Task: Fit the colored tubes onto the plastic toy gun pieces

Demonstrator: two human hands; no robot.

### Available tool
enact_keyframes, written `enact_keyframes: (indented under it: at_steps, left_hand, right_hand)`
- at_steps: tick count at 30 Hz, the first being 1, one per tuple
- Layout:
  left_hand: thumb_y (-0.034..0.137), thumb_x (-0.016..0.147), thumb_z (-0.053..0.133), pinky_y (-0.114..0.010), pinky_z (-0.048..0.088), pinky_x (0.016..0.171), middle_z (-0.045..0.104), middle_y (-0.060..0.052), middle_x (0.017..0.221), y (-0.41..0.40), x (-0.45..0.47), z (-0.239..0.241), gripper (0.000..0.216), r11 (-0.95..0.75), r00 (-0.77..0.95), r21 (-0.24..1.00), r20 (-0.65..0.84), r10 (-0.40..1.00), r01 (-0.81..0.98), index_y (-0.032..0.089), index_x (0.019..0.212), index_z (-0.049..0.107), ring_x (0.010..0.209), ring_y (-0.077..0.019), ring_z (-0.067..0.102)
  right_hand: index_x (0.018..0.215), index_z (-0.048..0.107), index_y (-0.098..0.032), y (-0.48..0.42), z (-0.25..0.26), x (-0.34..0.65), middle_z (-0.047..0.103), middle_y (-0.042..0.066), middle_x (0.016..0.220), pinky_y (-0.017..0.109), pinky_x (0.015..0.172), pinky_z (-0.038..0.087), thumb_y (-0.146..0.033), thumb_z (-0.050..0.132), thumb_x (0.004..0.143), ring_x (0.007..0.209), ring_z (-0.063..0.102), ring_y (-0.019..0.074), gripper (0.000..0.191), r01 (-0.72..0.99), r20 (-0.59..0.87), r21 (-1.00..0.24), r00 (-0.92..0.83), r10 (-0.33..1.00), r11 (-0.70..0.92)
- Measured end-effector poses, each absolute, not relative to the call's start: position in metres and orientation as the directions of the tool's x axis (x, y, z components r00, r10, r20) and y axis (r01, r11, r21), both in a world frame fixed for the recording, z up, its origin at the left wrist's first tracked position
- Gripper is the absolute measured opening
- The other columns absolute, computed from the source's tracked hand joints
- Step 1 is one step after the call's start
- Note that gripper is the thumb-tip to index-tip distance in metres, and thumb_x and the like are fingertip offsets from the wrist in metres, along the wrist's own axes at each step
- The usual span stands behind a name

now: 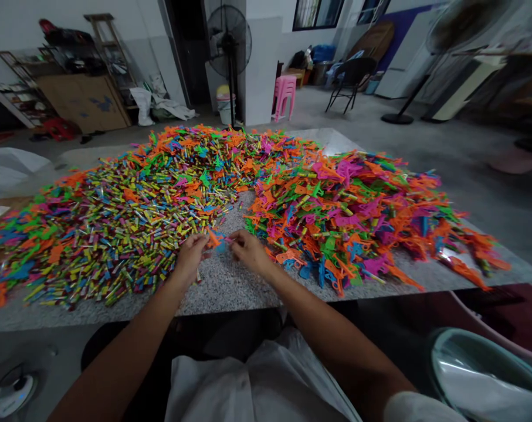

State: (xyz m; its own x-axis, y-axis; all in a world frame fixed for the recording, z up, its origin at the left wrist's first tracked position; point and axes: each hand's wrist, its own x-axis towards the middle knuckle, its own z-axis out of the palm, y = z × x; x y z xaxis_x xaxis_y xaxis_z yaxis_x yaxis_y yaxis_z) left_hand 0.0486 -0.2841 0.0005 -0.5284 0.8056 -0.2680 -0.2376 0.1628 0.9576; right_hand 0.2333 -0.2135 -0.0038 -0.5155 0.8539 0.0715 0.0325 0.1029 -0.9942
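My left hand is closed in a pinch on an orange plastic piece just above the speckled table. My right hand is closed too, its fingertips meeting the same small piece from the right, with a bit of blue plastic showing between the hands. To the left lies a broad heap of small coloured tubes. To the right lies a heap of flat coloured plastic shapes, orange, pink, green and blue.
A white plastic bag lies open on my lap under the table edge. A pale basin sits at lower right. Behind the table stand a fan, a pink stool, a chair and shelves.
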Motion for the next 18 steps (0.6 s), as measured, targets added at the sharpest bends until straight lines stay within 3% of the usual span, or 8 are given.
enact_keyframes:
  at_steps: [2, 4, 6, 7, 9, 11, 14, 18]
  left_hand:
    - [0.047, 0.065, 0.083, -0.028, 0.053, 0.065, 0.074, -0.007, 0.098, -0.266, 0.021, 0.000, 0.046, 0.146, -0.592, 0.981, -0.195, 0.782, -0.131, 0.020, 0.098, 0.065, 0.081, -0.0195, 0.070]
    - [0.043, 0.070, 0.078, -0.028, 0.053, 0.067, 0.073, -0.005, 0.094, -0.246, -0.015, 0.007, 0.040, 0.112, -0.669, 0.993, -0.061, 0.740, 0.033, 0.020, 0.100, 0.063, 0.080, -0.0195, 0.069]
    - [0.040, 0.078, 0.071, -0.031, 0.055, 0.078, 0.073, -0.006, 0.096, -0.224, -0.057, 0.018, 0.032, 0.087, -0.704, 0.948, 0.164, 0.691, 0.306, 0.020, 0.102, 0.063, 0.087, -0.0205, 0.069]
    - [0.038, 0.083, 0.067, -0.033, 0.054, 0.086, 0.074, -0.008, 0.100, -0.212, -0.077, 0.025, 0.027, 0.112, -0.686, 0.877, 0.279, 0.672, 0.467, 0.020, 0.102, 0.065, 0.094, -0.0219, 0.070]
    - [0.034, 0.088, 0.060, -0.039, 0.051, 0.098, 0.075, -0.012, 0.109, -0.187, -0.114, 0.037, 0.025, 0.201, -0.597, 0.686, 0.406, 0.692, 0.699, 0.018, 0.106, 0.068, 0.105, -0.0261, 0.068]
    - [0.032, 0.091, 0.057, -0.043, 0.047, 0.105, 0.075, -0.014, 0.116, -0.160, -0.140, 0.045, 0.027, 0.258, -0.491, 0.496, 0.425, 0.760, 0.829, 0.018, 0.110, 0.071, 0.113, -0.0301, 0.065]
    - [0.035, 0.092, 0.058, -0.047, 0.043, 0.109, 0.073, -0.018, 0.121, -0.116, -0.157, 0.047, 0.031, 0.277, -0.368, 0.273, 0.377, 0.850, 0.921, 0.016, 0.112, 0.074, 0.120, -0.0356, 0.061]
    - [0.050, 0.094, 0.056, -0.057, 0.040, 0.107, 0.067, -0.029, 0.129, -0.070, -0.151, 0.035, 0.047, 0.377, -0.407, 0.154, 0.318, 0.856, 0.913, 0.010, 0.113, 0.073, 0.125, -0.0448, 0.056]
  right_hand:
    - [0.096, 0.064, -0.019, -0.182, 0.012, 0.251, 0.067, -0.002, 0.073, 0.022, 0.049, 0.044, -0.040, 0.069, 0.088, 0.053, 0.058, 0.0112, 0.022, -0.021, 0.061, -0.998, -0.318, 0.946, 0.058]
    - [0.108, 0.062, -0.021, -0.153, 0.028, 0.267, 0.075, 0.003, 0.092, 0.022, 0.049, 0.046, -0.049, 0.068, 0.089, 0.057, 0.062, 0.0114, 0.035, -0.211, 0.083, -0.975, -0.041, 0.996, 0.072]
    - [0.118, 0.060, -0.022, -0.135, 0.037, 0.277, 0.076, 0.007, 0.108, 0.022, 0.050, 0.048, -0.056, 0.065, 0.091, 0.059, 0.064, 0.0111, 0.044, -0.336, 0.071, -0.936, 0.123, 0.990, 0.109]
    - [0.118, 0.060, -0.022, -0.131, 0.037, 0.278, 0.077, 0.007, 0.110, 0.023, 0.050, 0.048, -0.057, 0.064, 0.092, 0.058, 0.064, 0.0111, 0.043, -0.336, 0.062, -0.936, 0.126, 0.990, 0.102]
    - [0.109, 0.064, -0.021, -0.133, 0.026, 0.270, 0.077, 0.006, 0.102, 0.024, 0.052, 0.048, -0.050, 0.062, 0.093, 0.056, 0.063, 0.0122, 0.034, -0.188, 0.063, -0.981, -0.029, 0.998, 0.057]
    - [0.096, 0.069, -0.019, -0.143, 0.006, 0.250, 0.076, 0.005, 0.090, 0.026, 0.058, 0.050, -0.038, 0.060, 0.094, 0.062, 0.066, 0.0152, 0.021, 0.100, 0.065, -0.990, -0.291, 0.955, 0.098]
    - [0.093, 0.073, -0.017, -0.160, -0.025, 0.208, 0.079, 0.008, 0.092, 0.029, 0.079, 0.054, -0.024, 0.057, 0.094, 0.086, 0.073, 0.0208, 0.017, 0.468, 0.025, -0.825, -0.530, 0.848, 0.317]
    - [0.111, 0.074, -0.014, -0.165, -0.042, 0.159, 0.078, 0.018, 0.113, 0.033, 0.085, 0.054, -0.035, 0.054, 0.103, 0.098, 0.075, 0.0272, 0.031, 0.731, -0.078, -0.548, -0.527, 0.846, 0.405]
